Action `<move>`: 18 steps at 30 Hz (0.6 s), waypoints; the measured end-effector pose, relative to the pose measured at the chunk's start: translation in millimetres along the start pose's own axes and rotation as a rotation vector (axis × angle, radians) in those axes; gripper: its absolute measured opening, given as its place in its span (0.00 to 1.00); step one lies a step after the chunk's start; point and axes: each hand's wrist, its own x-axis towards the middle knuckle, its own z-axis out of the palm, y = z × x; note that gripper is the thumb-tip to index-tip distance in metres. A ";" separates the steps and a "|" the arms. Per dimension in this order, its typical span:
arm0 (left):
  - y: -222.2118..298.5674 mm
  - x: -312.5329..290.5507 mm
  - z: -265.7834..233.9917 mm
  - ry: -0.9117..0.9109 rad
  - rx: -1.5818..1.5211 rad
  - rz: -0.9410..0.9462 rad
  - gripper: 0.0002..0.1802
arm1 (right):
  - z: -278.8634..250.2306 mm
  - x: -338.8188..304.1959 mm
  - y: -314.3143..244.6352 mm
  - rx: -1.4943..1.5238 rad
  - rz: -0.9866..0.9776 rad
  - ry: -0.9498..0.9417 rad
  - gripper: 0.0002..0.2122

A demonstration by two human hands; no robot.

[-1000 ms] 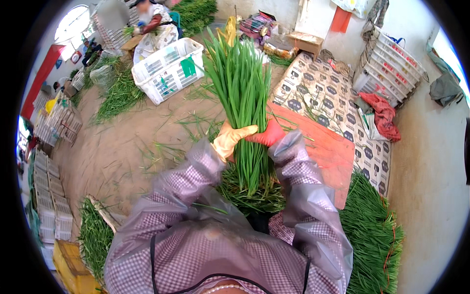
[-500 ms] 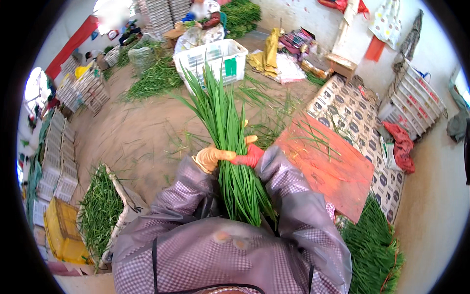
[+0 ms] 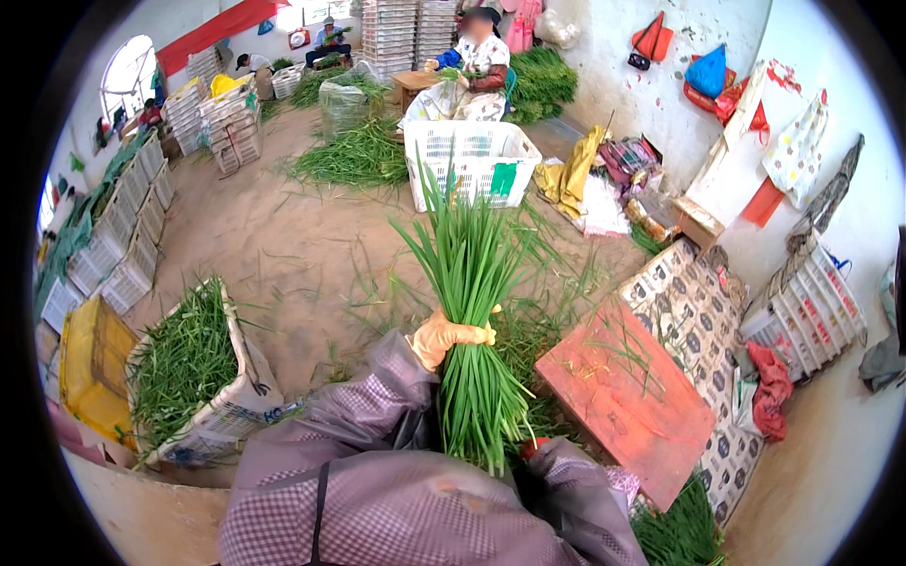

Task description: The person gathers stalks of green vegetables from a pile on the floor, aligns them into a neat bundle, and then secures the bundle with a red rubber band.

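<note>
My left hand (image 3: 447, 339), in a tan glove, is wrapped round the middle of a bunch of garlic chives (image 3: 472, 264). The long flat green leaves stand upright, fanning out above the fist and hanging below it toward my lap. Lower down, beside the bottom ends of the bunch, a bit of red glove marks my right hand (image 3: 534, 446). My sleeve and the leaves hide most of it, so its fingers do not show.
An orange-red board (image 3: 628, 401) lies at my right, with a pile of chives (image 3: 681, 528) by its near end. At my left stands a white crate (image 3: 247, 401) full of cut greens, beside a yellow crate (image 3: 92, 363). Ahead are a white basket (image 3: 472, 141) and a seated person (image 3: 481, 71).
My right hand has let go of the middle of the bunch and moved down toward my lap. My left hand still grips the chives. The view has tilted up.
</note>
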 end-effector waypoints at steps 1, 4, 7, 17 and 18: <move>-0.7 0.3 -1.6 0.006 0.015 -0.004 0.32 | -20.1 -8.6 -3.7 -0.092 0.055 0.084 0.28; -3.8 3.0 4.6 -0.033 0.015 0.000 0.32 | -88.3 -8.9 -29.7 -0.050 0.248 0.367 0.26; -9.7 7.5 6.1 -0.062 0.061 -0.009 0.30 | -186.5 41.6 -131.7 0.701 0.168 0.681 0.30; -18.7 18.4 27.4 -0.149 0.172 0.028 0.25 | -268.9 130.1 -273.9 1.192 -0.059 0.316 0.35; -12.6 11.9 29.4 -0.107 0.165 -0.001 0.24 | -256.3 125.5 -267.4 1.376 -0.163 0.213 0.36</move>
